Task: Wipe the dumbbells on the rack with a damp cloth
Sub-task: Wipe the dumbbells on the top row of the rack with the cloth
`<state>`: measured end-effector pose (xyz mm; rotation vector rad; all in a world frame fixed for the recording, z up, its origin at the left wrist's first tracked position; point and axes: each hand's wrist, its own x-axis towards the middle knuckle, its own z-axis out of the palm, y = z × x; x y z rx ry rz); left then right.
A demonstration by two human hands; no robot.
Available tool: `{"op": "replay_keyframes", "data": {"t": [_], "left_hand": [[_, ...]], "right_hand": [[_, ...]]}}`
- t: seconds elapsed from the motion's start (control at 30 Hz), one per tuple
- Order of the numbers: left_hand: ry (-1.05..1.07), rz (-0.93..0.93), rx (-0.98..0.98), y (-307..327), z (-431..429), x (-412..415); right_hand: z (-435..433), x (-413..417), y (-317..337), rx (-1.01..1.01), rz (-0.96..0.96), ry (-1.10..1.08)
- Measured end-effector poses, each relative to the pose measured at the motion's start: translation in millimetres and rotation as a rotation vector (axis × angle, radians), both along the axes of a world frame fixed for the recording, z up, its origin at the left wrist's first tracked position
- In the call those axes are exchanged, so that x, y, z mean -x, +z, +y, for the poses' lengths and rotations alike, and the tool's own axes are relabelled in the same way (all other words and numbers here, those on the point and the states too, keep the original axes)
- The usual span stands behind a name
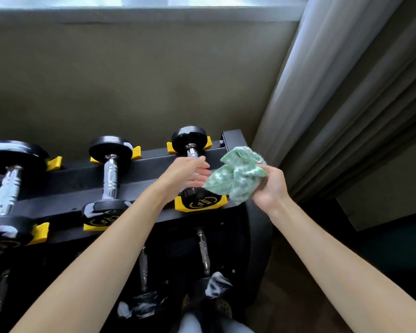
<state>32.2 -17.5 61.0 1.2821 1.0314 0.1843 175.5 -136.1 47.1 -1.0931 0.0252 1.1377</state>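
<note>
A crumpled green cloth (235,175) is squeezed in the right hand (270,186) at the middle right of the frame, while the left hand (190,173) is wrapped around the shiny handle of the rightmost dumbbell (190,140), which is kept on the black rack (151,162) beside two more dumbbells at the left.

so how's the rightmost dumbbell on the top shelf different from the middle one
The left hand reaches onto the rightmost dumbbell and hides its handle; the middle dumbbell is untouched, handle bare. The middle one has white smears on its heads; the rightmost shows fewer. Both have black heads and sit in yellow cradles.
</note>
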Motion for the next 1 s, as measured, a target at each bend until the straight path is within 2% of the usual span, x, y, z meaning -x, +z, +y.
{"op": "replay_keyframes", "data": {"t": [0.1,0.13,0.23,0.3,0.43,0.53,0.6,0.67,0.73,0.83,0.93,1.0], "left_hand": [[-0.386,0.055,-0.03,4,3,5],[-0.448,0.049,-0.067,3,5,8],[-0.318,-0.089,-0.038,-2,17,12],[-0.187,-0.189,0.016,-3,25,11],[0.009,-0.256,0.064,-6,46,5],[0.106,-0.247,-0.039,-11,60,2],[0.15,-0.224,-0.195,-15,68,-1],[0.12,-0.127,-0.456,-22,77,-5],[0.056,-0.02,-0.776,-36,91,-10],[-0.101,0.026,-1.205,-55,103,-6],[-0.215,0.21,-1.393,-78,113,-6],[-0.238,0.325,-1.393,-93,115,-5]], "right_hand": [[10,4,10,-0.12,0.094,-0.068],[12,4,11,-0.143,0.097,-0.051],[18,1,12,-0.19,0.099,0.071],[25,-4,11,-0.186,0.017,0.186],[47,-25,3,-0.027,-0.306,0.458],[67,-41,-2,0.102,-0.466,0.565],[84,-50,-5,0.137,-0.635,0.626],[99,-56,-12,0.17,-0.929,0.661],[115,-60,-24,0.209,-1.211,0.596],[122,-54,-41,0.194,-1.447,0.439],[131,-45,-68,0.194,-1.596,0.366],[137,-37,-85,0.177,-1.632,0.336]]}}
